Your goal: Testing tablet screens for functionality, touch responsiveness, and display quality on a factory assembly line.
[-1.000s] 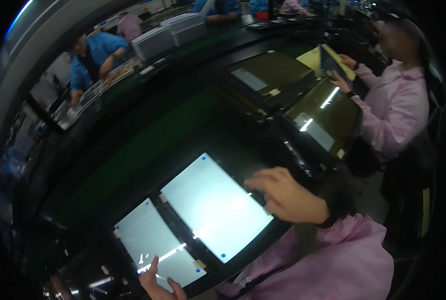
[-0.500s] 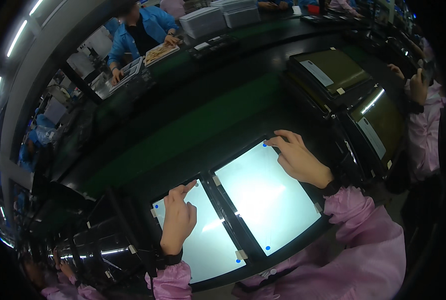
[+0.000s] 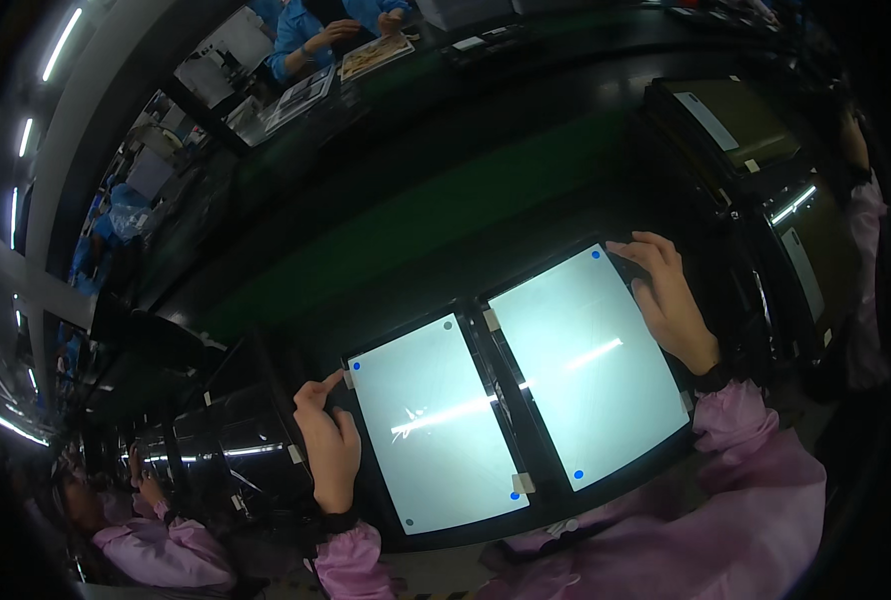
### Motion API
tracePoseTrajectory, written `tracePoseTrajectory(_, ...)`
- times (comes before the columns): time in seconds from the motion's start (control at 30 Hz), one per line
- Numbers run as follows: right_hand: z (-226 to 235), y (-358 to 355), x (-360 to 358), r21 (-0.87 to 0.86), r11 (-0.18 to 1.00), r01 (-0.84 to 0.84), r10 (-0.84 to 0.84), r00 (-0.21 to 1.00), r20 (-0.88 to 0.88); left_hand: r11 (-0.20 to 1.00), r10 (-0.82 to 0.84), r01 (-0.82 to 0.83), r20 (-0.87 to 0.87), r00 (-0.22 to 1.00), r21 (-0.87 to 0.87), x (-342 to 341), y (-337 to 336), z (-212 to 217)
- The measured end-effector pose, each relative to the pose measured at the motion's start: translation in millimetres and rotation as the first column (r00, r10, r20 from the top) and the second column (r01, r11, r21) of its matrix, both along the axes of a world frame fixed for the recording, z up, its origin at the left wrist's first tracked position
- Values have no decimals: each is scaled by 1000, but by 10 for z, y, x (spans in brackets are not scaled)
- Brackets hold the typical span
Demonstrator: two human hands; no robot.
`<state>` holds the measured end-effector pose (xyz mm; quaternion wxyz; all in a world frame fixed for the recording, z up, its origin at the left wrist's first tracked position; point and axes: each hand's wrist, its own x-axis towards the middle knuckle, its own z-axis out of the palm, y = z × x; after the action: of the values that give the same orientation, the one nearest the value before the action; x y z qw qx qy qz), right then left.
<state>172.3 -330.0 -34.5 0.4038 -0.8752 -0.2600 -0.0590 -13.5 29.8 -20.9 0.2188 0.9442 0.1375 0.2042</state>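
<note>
Two bright white rectangular panels lie side by side in dark frames, a left panel (image 3: 431, 420) and a right panel (image 3: 586, 370). Blue dots mark some of their corners, and the left one also carries grey dots. Beige tape tabs (image 3: 523, 484) sit on their edges. Outside the left panel's edge is my left hand (image 3: 331, 445), its index fingertip at the tab near the upper left corner and its thumb apart. By the right panel's upper right corner, my right hand (image 3: 671, 305) has its fingers stretched and apart. Neither hand visibly holds anything.
A green-and-black work surface (image 3: 406, 230) stretches beyond the panels. Dark-framed olive panels (image 3: 756, 125) are stacked at the right, with a co-worker's pink sleeve (image 3: 869, 230) beside them. Across the surface a person in blue (image 3: 351, 30) handles flat items. Black glossy panels (image 3: 256, 440) stand at the left.
My left hand has moved from over the left panel to its outer edge, uncovering the panel's surface. My right hand has shifted off the right panel's corner dot. The whole view has swung.
</note>
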Motion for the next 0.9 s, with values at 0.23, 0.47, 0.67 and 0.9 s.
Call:
tracePoseTrajectory(0.23,-68,1,-40,57,998,38,-40,999,30,991,-78,84,-66,995,104,116,-70,-22)
tracePoseTrajectory(0.47,-138,-67,-39,50,997,58,-62,995,83,976,-158,181,-184,970,118,-148,-399,48)
tracePoseTrajectory(0.67,-144,-5,-47,167,985,37,-43,999,31,973,-205,231,-362,909,28,-477,-884,147)
tracePoseTrajectory(0.9,-155,-17,-66,217,975,39,-45,999,24,945,-326,285,-448,833,-158,-680,-1295,155)
